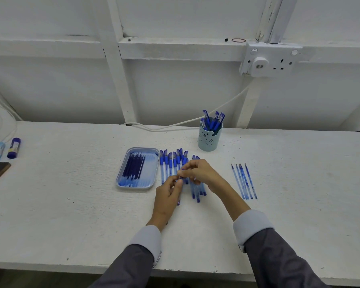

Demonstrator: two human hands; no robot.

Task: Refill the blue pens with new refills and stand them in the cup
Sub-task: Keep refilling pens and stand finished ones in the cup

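blue pen (pixel 178 201) | left hand (pixel 168 196) grip clamped on it | right hand (pixel 201 173) likewise (fingertips)

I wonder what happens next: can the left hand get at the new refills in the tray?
Probably yes: the refills lie uncovered in the open tray beside the left hand, nothing between. But it and the right hand pinch a pen.

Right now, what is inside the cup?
Blue pens stand in the cup, caps up, leaning on its rim. Its wall hides their lower parts and the bottom, so their count is unclear.
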